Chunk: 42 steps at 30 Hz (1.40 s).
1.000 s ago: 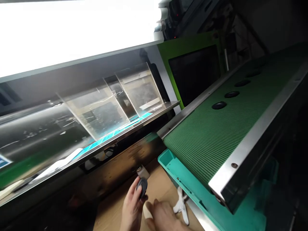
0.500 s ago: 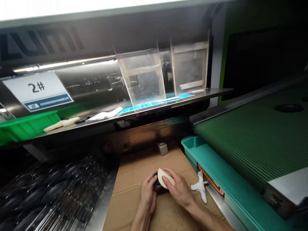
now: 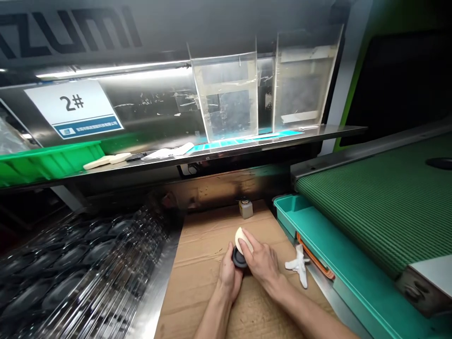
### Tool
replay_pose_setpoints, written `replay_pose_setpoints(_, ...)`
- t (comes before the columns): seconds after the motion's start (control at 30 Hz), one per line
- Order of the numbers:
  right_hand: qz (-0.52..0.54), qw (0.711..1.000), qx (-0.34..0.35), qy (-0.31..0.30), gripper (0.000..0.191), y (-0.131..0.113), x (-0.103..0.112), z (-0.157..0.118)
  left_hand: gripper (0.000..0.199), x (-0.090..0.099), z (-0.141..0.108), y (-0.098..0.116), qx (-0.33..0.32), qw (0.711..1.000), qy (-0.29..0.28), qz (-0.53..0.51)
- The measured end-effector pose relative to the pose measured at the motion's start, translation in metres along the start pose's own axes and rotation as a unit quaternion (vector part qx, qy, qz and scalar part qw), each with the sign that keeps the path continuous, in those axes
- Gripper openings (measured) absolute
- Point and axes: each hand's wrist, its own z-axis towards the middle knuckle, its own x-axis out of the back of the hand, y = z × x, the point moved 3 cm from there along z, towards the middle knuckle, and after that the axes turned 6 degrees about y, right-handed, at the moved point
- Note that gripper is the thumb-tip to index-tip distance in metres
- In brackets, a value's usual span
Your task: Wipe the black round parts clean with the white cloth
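Observation:
My left hand (image 3: 231,273) is closed around a small round black part (image 3: 239,259) with a raised rim, held above the cardboard. Between the thumb and fingers of my right hand (image 3: 261,261) is a cream-coloured sponge pad (image 3: 240,239), rounded along its edge. The pad sits over the upper right side of the black part and seems to touch it. A crumpled white cloth (image 3: 298,266) lies to the right of my right hand. Beyond both hands stands a small square bottle (image 3: 246,208) with a dark top.
Brown cardboard (image 3: 197,263) covers the worktop. On the left are stacked clear trays with dark round hollows (image 3: 77,263). A teal bin (image 3: 339,254) and a green ribbed conveyor belt (image 3: 374,197) run along the right. A metal shelf (image 3: 226,149) crosses ahead, bearing a green bin (image 3: 52,162).
The sponge pad has shifted up and over the black part, whose round face now tilts more toward me. The head view has shifted slightly left and steadied.

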Motion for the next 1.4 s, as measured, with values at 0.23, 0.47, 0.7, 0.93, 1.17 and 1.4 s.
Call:
replay_pose_setpoints(0.23, -0.028, 0.996, 0.060, -0.053, 0.048, -0.034, -0.027, -0.025, 0.036, 0.019, -0.002, 0.021, 0.057, 0.995, -0.005, -0.077)
replay_pose_setpoints(0.47, -0.016, 0.999, 0.029, -0.020, 0.049, -0.022, -0.026, -0.010, 0.033, 0.019, 0.002, 0.021, 0.035, 0.999, 0.021, -0.027)
replay_pose_setpoints(0.7, -0.032, 0.999, 0.004, -0.020, 0.050, -0.016, -0.029, -0.010, 0.038, 0.021, 0.004, 0.022, 0.002, 1.000, 0.018, 0.002)
replay_pose_setpoints(0.93, 0.010, 1.000, -0.006, -0.011, 0.048, -0.014, -0.024, -0.011, 0.032, 0.022, 0.005, 0.022, -0.009, 1.000, 0.023, 0.001)
replay_pose_setpoints(1.17, 0.109, 0.993, -0.040, -0.009, 0.048, 0.006, -0.029, 0.004, 0.029, 0.021, 0.006, 0.022, -0.025, 0.999, 0.025, 0.012)
replay_pose_setpoints(1.4, 0.342, 0.939, -0.035, 0.012, 0.039, 0.020, -0.017, 0.018, 0.027, 0.022, 0.011, 0.024, -0.045, 0.998, 0.029, -0.017)
